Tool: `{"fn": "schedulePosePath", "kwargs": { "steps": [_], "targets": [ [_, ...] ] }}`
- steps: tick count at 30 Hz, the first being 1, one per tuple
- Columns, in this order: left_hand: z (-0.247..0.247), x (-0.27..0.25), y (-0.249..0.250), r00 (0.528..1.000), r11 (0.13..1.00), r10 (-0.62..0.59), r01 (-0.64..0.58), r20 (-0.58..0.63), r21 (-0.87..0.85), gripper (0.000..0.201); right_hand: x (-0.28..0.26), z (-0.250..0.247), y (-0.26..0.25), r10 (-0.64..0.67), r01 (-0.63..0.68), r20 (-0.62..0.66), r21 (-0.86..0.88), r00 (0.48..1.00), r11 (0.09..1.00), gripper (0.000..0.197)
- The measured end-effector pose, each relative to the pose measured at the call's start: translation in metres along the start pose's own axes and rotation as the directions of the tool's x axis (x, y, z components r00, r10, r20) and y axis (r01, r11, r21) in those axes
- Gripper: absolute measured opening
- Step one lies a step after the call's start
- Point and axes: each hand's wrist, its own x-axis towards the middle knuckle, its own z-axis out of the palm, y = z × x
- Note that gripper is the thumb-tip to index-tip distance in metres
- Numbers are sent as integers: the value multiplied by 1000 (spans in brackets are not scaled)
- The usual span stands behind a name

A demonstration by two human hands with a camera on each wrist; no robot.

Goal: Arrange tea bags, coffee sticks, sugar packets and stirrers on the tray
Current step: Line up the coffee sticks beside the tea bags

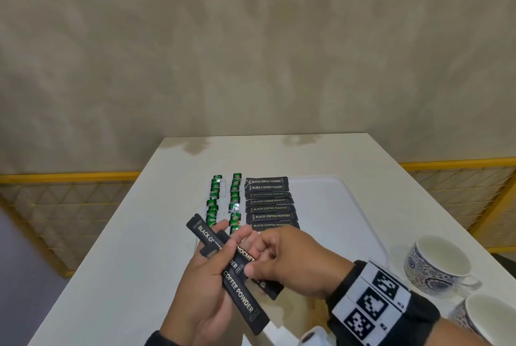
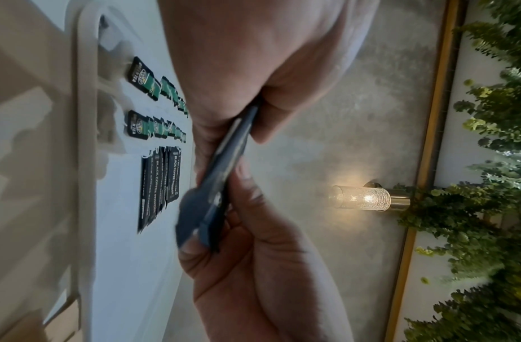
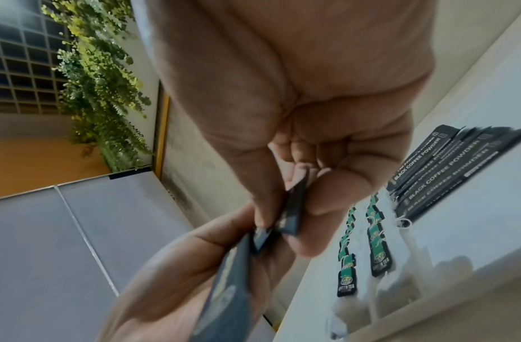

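A white tray (image 1: 349, 206) lies on the white table. On it are two columns of green-tagged tea bags (image 1: 215, 197) (image 2: 142, 78) (image 3: 379, 252), and to their right a column of black coffee sticks (image 1: 270, 208) (image 2: 159, 185) (image 3: 443, 173). Above the tray's near left corner, my left hand (image 1: 220, 250) grips a fanned bundle of black coffee sticks (image 1: 243, 298) (image 3: 227, 289). My right hand (image 1: 255, 260) (image 3: 282, 206) pinches one stick of that bundle (image 1: 243, 252) (image 3: 294, 208) between thumb and fingers. No sugar packets or stirrers are in view.
Two patterned cups (image 1: 435, 264) (image 1: 485, 317) stand on the table at the near right, beside the tray. A yellow-framed lattice railing (image 1: 64, 206) runs behind the table on both sides. The tray's right half is bare.
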Motion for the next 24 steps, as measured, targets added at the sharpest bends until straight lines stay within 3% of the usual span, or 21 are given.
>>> {"fn": "schedulePosePath", "kwargs": {
  "steps": [6,14,17,20,24],
  "targets": [
    [-11,1,-2,998,998,-47,48,-37,32,41,0,1,5,27,-29,-77,-26,997,999,13],
    [-12,2,0,998,997,-4,8,-65,74,40,2,-3,4,43,-53,-93,-106,995,993,12],
    [-11,2,-2,996,995,20,-11,-91,98,37,2,-2,4,-68,32,-160,-218,985,975,18],
    [-12,3,-1,995,994,8,3,-98,111,30,3,1,8,-278,154,-212,-464,937,872,14],
    [-9,3,1,998,995,10,-5,-55,95,31,2,6,10,-485,298,-66,-714,872,634,6]
  ]
}}
